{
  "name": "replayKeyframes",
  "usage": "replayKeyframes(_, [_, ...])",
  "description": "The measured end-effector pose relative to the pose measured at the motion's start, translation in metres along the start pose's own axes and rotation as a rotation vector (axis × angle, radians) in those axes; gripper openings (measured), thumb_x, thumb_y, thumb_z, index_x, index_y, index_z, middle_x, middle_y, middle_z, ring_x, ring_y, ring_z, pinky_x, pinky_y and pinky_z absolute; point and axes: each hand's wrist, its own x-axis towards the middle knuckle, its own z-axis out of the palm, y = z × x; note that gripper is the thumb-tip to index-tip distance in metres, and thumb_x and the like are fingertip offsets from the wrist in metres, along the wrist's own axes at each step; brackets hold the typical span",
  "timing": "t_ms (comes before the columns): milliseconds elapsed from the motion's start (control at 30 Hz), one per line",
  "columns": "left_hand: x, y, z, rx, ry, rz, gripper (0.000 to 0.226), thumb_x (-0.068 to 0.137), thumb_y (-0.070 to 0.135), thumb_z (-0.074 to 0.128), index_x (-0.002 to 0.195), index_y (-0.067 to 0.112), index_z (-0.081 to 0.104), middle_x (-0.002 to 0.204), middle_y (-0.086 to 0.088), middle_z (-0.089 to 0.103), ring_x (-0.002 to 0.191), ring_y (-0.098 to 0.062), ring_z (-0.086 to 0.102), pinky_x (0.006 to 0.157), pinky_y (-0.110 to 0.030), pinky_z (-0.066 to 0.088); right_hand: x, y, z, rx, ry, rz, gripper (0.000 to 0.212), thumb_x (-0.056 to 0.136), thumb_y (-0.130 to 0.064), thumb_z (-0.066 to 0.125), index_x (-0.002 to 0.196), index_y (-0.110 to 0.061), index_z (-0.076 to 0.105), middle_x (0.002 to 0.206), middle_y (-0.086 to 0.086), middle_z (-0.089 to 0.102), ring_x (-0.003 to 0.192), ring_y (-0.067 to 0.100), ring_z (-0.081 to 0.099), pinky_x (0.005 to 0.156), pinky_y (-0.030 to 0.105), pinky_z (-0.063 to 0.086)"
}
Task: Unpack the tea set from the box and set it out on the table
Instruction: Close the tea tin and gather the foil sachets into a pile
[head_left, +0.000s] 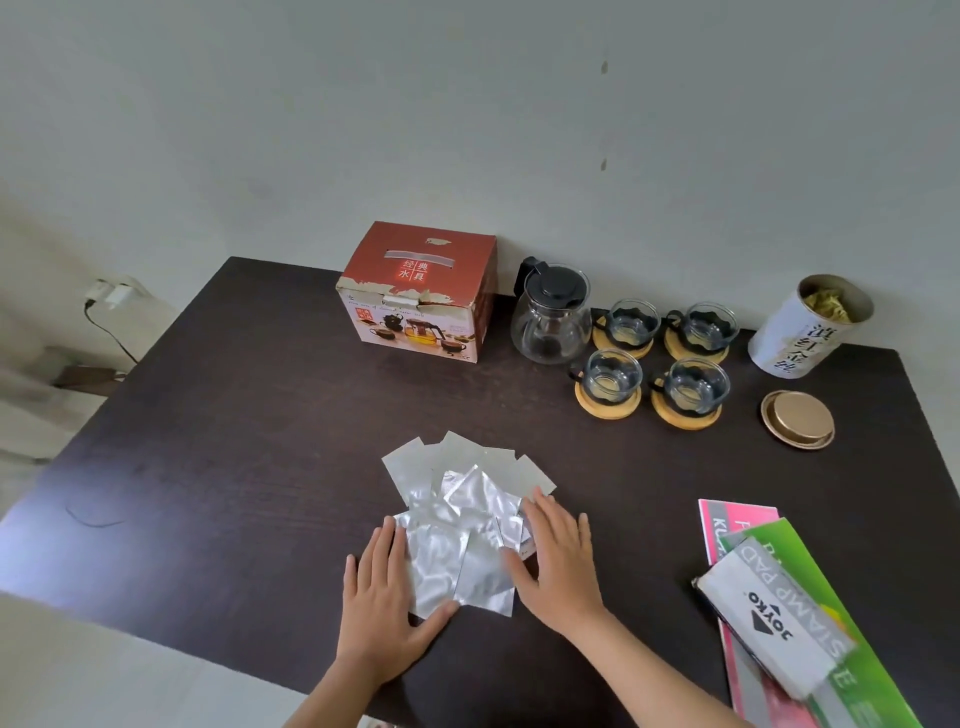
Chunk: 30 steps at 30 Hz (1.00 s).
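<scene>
A red tea-set box (422, 291) stands closed at the back of the dark table (234, 415). To its right sit a glass teapot with a black lid (551, 314) and several glass cups on round wooden coasters (652, 364). Near the front lies a pile of several silver foil packets (462, 514). My left hand (382, 597) lies flat at the pile's left edge and my right hand (558, 561) flat on its right side, fingers spread, touching the packets without gripping them.
An open white tin of tea (810, 325) stands at the back right, its gold lid (797, 418) lying in front of it. A stamp pad box (774, 618) rests on pink and green booklets (841, 691) at the front right edge. A wall runs behind the table.
</scene>
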Motion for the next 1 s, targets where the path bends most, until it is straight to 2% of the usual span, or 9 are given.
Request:
replayKeyframes(67, [0.0,0.0,-0.001,0.006,-0.001,-0.002,0.111,0.073,0.086,0.033,0.151,0.01,0.013,0.159,0.0,0.006,0.146,-0.016,0.003,0.116,-0.049,0.011,0.009,0.006,-0.002,0.078,0.1,0.011,0.078,0.088,-0.071,0.027,0.146,-0.018,0.033,0.158,0.003,0.021,0.144,0.022,0.021,0.118,0.053,0.01])
replayKeyframes(133, [0.0,0.002,-0.001,0.011,-0.006,-0.006,0.11,0.073,0.086,0.033,0.151,0.01,0.014,0.159,0.0,0.008,0.146,-0.017,0.005,0.116,-0.049,0.012,0.024,0.012,-0.007,0.088,0.185,0.101,0.081,0.086,-0.068,0.034,0.147,-0.014,0.031,0.158,0.007,0.021,0.144,0.025,0.02,0.115,0.052,0.008])
replayKeyframes(233, [0.001,0.003,-0.001,0.022,-0.009,-0.003,0.107,0.074,0.085,0.034,0.15,0.01,0.017,0.158,-0.002,0.011,0.145,-0.018,0.008,0.116,-0.046,0.009,0.048,0.013,-0.016,0.041,0.088,0.202,0.095,0.079,-0.074,0.019,0.152,-0.015,0.015,0.161,0.002,0.01,0.148,0.02,0.006,0.116,0.053,-0.002])
replayKeyframes(333, [0.001,0.002,-0.001,0.041,-0.009,0.01,0.101,0.079,0.08,0.034,0.149,0.009,0.019,0.157,-0.005,0.015,0.144,-0.02,0.011,0.113,-0.042,0.003,0.056,0.001,-0.012,-0.013,-0.005,0.114,0.097,0.077,-0.077,0.012,0.153,-0.017,0.007,0.162,-0.003,0.002,0.148,0.014,-0.003,0.115,0.048,-0.01])
replayKeyframes(433, [0.001,0.002,-0.001,0.041,0.001,-0.001,0.099,0.08,0.079,0.03,0.15,0.01,0.017,0.158,-0.004,0.012,0.145,-0.019,0.008,0.114,-0.042,0.0,0.045,-0.015,0.001,0.005,-0.061,0.002,0.099,0.078,-0.082,0.016,0.153,-0.019,0.008,0.161,-0.005,0.002,0.148,0.012,-0.003,0.114,0.041,-0.014])
replayKeyframes(567, [0.001,0.003,-0.001,0.031,0.007,-0.013,0.099,0.081,0.078,0.031,0.151,0.011,0.014,0.159,-0.001,0.008,0.146,-0.018,0.005,0.114,-0.041,-0.002,0.029,-0.03,0.016,0.135,-0.064,-0.118,0.09,0.082,-0.077,0.031,0.151,-0.019,0.02,0.159,0.0,0.018,0.147,0.015,0.012,0.12,0.045,0.006])
replayKeyframes(700, [0.002,0.004,-0.003,0.035,0.0,-0.023,0.098,0.081,0.079,0.03,0.151,0.014,0.01,0.159,0.001,0.003,0.146,-0.017,0.002,0.115,-0.042,-0.005,0.05,-0.036,0.007,0.209,0.078,-0.092,0.082,0.081,-0.067,0.045,0.142,-0.014,0.038,0.152,0.009,0.031,0.138,0.024,0.029,0.114,0.052,0.025])
replayKeyframes(867, [0.002,0.004,-0.005,0.035,-0.007,-0.031,0.098,0.08,0.079,0.028,0.151,0.015,0.006,0.159,0.002,0.0,0.146,-0.017,-0.001,0.117,-0.044,-0.004,0.11,-0.053,-0.006,-0.021,-0.189,-0.083,0.094,0.084,-0.069,0.046,0.153,-0.017,0.008,0.162,0.003,0.001,0.148,0.025,0.002,0.114,0.058,0.003])
replayKeyframes(1000, [0.002,0.005,-0.006,0.023,-0.009,-0.031,0.099,0.08,0.081,0.027,0.151,0.015,0.008,0.159,0.002,0.0,0.146,-0.017,0.0,0.116,-0.043,-0.006,0.121,-0.069,-0.002,-0.041,-0.336,-0.142,0.093,0.083,-0.068,0.05,0.153,-0.021,0.011,0.162,-0.005,0.0,0.148,0.022,-0.003,0.113,0.061,-0.001])
